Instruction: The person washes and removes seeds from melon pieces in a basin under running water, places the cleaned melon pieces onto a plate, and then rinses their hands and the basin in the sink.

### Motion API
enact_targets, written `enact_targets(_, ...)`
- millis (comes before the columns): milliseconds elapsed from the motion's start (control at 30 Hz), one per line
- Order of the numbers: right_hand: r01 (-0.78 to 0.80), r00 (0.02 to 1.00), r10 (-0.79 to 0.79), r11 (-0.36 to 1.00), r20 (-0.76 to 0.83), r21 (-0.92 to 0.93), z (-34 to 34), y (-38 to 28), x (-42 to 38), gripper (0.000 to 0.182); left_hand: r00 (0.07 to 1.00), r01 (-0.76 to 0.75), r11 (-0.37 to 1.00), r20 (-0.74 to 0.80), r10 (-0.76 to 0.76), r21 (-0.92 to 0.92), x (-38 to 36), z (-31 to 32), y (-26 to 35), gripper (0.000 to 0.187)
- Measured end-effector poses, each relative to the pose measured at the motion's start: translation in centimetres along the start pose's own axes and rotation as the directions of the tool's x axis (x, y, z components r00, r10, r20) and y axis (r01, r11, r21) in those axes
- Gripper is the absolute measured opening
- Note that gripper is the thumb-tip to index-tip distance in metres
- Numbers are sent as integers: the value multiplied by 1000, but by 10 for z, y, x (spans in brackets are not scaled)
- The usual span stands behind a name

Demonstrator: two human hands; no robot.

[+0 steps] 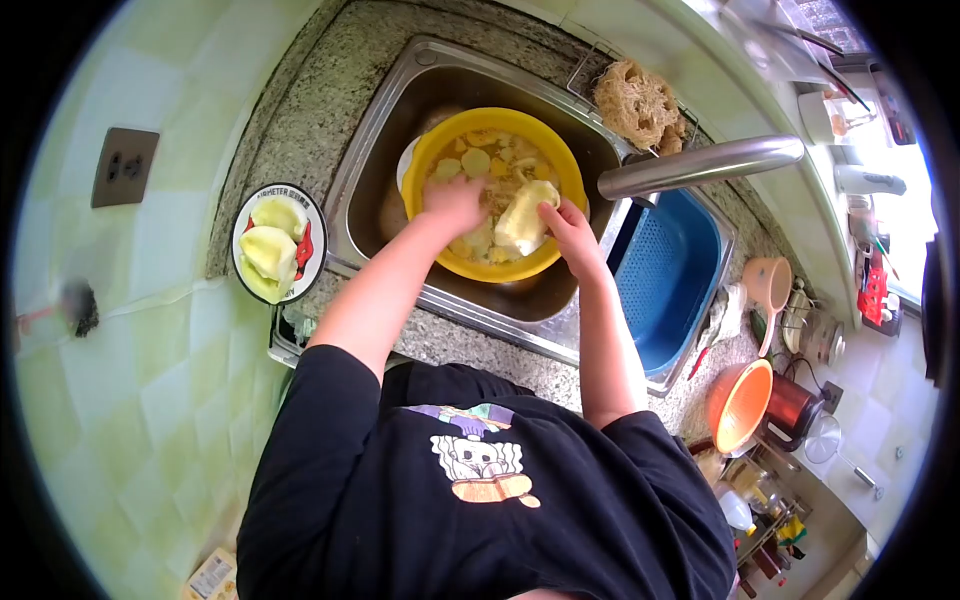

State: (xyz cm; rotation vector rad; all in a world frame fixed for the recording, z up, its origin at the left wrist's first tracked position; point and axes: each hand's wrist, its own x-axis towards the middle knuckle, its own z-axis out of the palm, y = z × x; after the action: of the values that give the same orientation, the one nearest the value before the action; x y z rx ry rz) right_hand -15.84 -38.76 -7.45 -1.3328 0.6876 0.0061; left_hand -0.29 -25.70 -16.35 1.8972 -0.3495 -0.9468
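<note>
One pale yellow piece [524, 221] sits in our right hand [570, 232], fingers closed on its edge, over the yellow bowl [423, 140]. Our left hand [457, 204] reaches into the bowl's water among yellowish scraps; we cannot tell whether it grips anything. Around the bowl is the metal sink [393, 112], with the faucet [700, 168] to the right and, left on the surface [282, 140], a plate [308, 275] holding more pale pieces [270, 250].

- 1 brown rectangular wall socket [126, 167]
- 1 round orange plastic strainer [740, 405]
- 1 peach-coloured long-handled plastic dipper [768, 283]
- 1 dark red cylindrical kettle [790, 410]
</note>
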Motion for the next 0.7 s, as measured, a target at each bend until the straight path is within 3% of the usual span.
enact_targets(133,9,998,-18,988,-54,-155,-5,20,9,33,979,108,992,181,-95,-64,-23,3,17,35)
enact_targets(200,15,997,-22,996,-73,-87,2,20,7,35,952,170,982,272,-142,-81,-42,2,29,43)
enact_targets(233,23,996,-28,998,-82,-54,7,19,9,36,934,231,950,321,-156,-211,-55,2,40,46)
enact_targets(300,116,990,-127,983,-69,-145,13,26,13,41,892,361,819,422,-163,-447,-81,3,57,52)
enact_targets(333,160,983,-174,969,-59,-190,21,22,12,44,885,382,802,430,-176,-459,-83,3,55,53)
enact_targets(367,227,937,-324,849,-132,-477,26,19,8,50,879,402,786,439,-187,-470,-85,1,50,54)
enact_targets(467,142,963,-253,774,-96,-617,30,3,5,51,854,426,782,488,-181,-455,-89,-7,43,53)
enact_targets(633,253,934,-354,768,-59,-589,12,9,24,22,767,535,700,620,-167,-473,-95,-30,28,45)
enact_targets(700,124,981,-151,969,-118,-212,5,8,35,18,818,511,660,548,-176,-551,-102,-34,28,45)
